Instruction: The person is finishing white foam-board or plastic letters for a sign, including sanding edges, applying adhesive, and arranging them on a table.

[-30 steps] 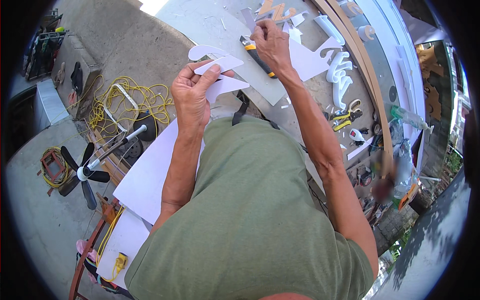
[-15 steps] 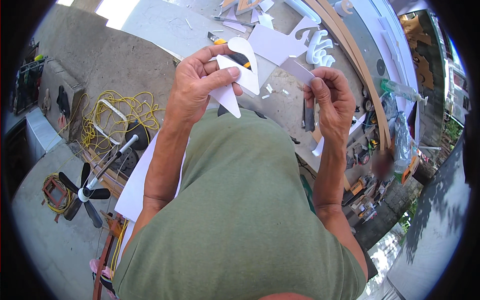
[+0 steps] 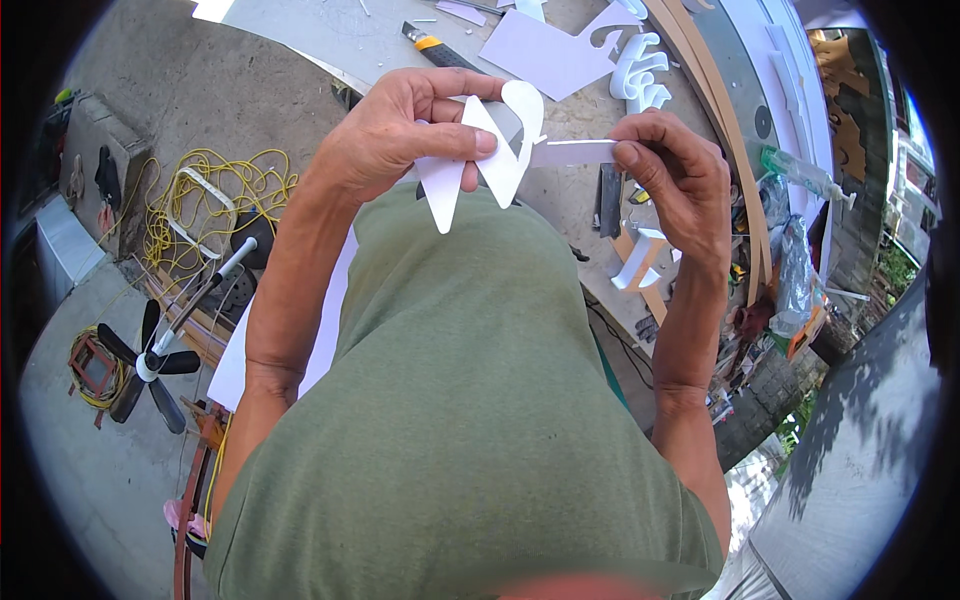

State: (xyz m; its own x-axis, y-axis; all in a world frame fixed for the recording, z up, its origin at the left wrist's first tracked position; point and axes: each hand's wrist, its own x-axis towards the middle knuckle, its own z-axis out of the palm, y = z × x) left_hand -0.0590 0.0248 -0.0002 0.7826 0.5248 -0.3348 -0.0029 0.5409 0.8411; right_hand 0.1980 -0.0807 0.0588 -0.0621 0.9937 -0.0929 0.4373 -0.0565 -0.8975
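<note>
Above the near edge of the grey worktop (image 3: 330, 40), just in front of the person's green shirt (image 3: 450, 400), both hands are raised and hold white cut-out material between them. The left hand (image 3: 400, 130) has its fingers (image 3: 455, 142) closed on a white cut-out shape (image 3: 490, 150), thumb pressed across its face and the other fingers curled behind its top edge; the piece has a rounded loop at the top and two pointed legs hanging down toward the shirt. The right hand (image 3: 680, 175) pinches one end of a narrow white strip (image 3: 572, 152) between thumb and forefinger, and the strip runs level to the left until it meets the rounded side of the shape; whether it is joined there or only touching is hard to make out.

On the worktop beyond the hands lie a utility knife with a yellow and black grip (image 3: 435, 48), a flat white sheet offcut (image 3: 545, 55) and a raised white letter piece (image 3: 640, 70) near the far right corner. Long curved wooden strips (image 3: 720, 110) follow the right edge. Down on the concrete floor (image 3: 110, 480) to the left sit a coil of yellow cable (image 3: 225, 185) and a black fan blade (image 3: 150, 365).
</note>
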